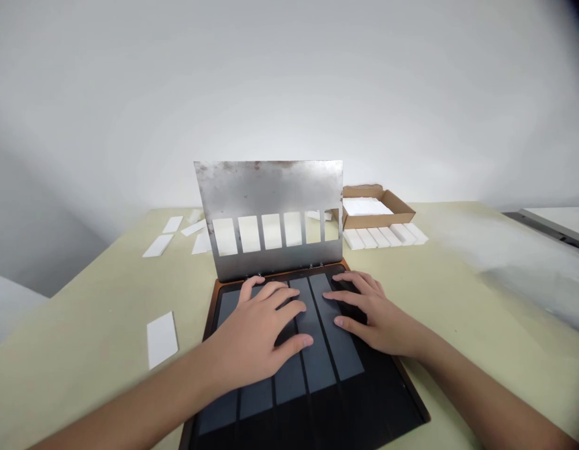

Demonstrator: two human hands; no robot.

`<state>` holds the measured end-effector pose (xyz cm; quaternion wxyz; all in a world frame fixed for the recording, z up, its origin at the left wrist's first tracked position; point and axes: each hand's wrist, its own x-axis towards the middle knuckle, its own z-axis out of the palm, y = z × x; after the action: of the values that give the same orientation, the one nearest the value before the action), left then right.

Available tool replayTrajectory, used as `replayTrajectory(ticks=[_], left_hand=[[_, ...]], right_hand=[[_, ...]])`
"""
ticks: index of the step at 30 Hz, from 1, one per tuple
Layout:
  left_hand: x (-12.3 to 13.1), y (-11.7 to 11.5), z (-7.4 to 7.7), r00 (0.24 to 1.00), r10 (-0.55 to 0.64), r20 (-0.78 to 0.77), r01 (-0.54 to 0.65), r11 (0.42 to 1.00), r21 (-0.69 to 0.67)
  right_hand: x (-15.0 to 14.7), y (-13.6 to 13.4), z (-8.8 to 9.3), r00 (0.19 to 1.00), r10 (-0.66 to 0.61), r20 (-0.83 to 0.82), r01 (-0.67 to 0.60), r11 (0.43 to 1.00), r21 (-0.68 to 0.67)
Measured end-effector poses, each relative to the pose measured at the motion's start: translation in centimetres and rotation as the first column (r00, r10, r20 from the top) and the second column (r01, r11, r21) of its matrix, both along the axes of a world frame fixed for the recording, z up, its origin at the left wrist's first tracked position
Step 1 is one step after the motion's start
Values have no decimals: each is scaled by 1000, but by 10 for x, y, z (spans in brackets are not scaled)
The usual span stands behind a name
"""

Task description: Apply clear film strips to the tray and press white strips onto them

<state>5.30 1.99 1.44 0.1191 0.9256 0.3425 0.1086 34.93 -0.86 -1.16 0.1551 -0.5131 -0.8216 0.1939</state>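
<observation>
A black flat board (364, 406) with a brown edge lies in front of me, with several dark grey-blue strips (289, 381) side by side on it. Hinged at its far side, a metal plate (270, 184) with a row of rectangular cutouts stands raised. My left hand (265, 325) rests over the middle strips, fingers spread and holding nothing. On the right, my right hand (368, 309) has its fingers apart, with the tips at the rightmost strip (340, 340). The left hand hides parts of the left and middle strips.
A white rectangular card (162, 339) lies left of the board. Further back are more white cards (158, 245), partly behind the plate. An open cardboard box (378, 219) holds white sheets (365, 206); white stacks (383, 237) sit before it. A wall (270, 81) closes off the back.
</observation>
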Motion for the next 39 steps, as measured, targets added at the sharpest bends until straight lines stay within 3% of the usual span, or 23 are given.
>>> replayTrajectory(ticks=[24, 27, 30, 33, 37, 39], left_hand=[[0, 1, -4, 1000, 19, -22, -18, 1000, 19], [-3, 4, 4, 999, 12, -41, -9, 998, 68], [-24, 11, 21, 998, 25, -50, -17, 988, 153], [-65, 15, 32, 999, 38, -25, -31, 976, 217], [-132, 15, 16, 997, 59, -41, -44, 951, 307], [-159, 16, 4, 991, 121, -51, -99, 945, 312]], right_hand=[[0, -1, -2, 1000, -5, -23, 5, 1000, 5], [-2, -1, -1, 999, -12, -34, 12, 1000, -5], [-2, -1, 0, 997, -28, -72, 28, 1000, 6], [-1, -1, -6, 992, -32, -119, 38, 998, 45], [-5, -7, -13, 994, -6, -110, 21, 990, 142], [-10, -10, -5, 999, 21, -33, -13, 971, 240]])
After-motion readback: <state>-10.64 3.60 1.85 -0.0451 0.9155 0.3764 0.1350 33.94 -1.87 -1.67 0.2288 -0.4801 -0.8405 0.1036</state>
